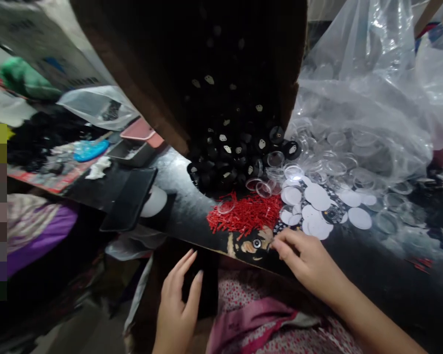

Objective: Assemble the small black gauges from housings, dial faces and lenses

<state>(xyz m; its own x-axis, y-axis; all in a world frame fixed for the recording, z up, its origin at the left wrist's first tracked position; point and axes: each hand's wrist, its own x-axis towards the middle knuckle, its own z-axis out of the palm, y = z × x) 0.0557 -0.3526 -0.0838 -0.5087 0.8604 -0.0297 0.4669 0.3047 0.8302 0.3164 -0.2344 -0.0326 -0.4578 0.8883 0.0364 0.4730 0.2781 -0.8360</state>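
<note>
My right hand (310, 258) is at the table's front edge, thumb and fingertips pinched together. Whatever is between them is hidden or too small to name. Just left of those fingertips lies a small round piece (257, 243) with a light ring and dark centre, on a worn patch of the tabletop. Behind it spreads a pile of thin red plastic pieces (245, 214), with a clear round cover (227, 204) on top. Off the front edge, my left hand (179, 297) hovers with fingers apart and holds nothing.
A tilted cardboard box (133, 83) spills black round parts (221, 167). White paper discs (317, 196) and clear covers (335, 167) lie right, by a large plastic bag (369, 108). Leftward are a black phone-like slab (129, 199), a grey tray (131, 152) and a pink tray (142, 132).
</note>
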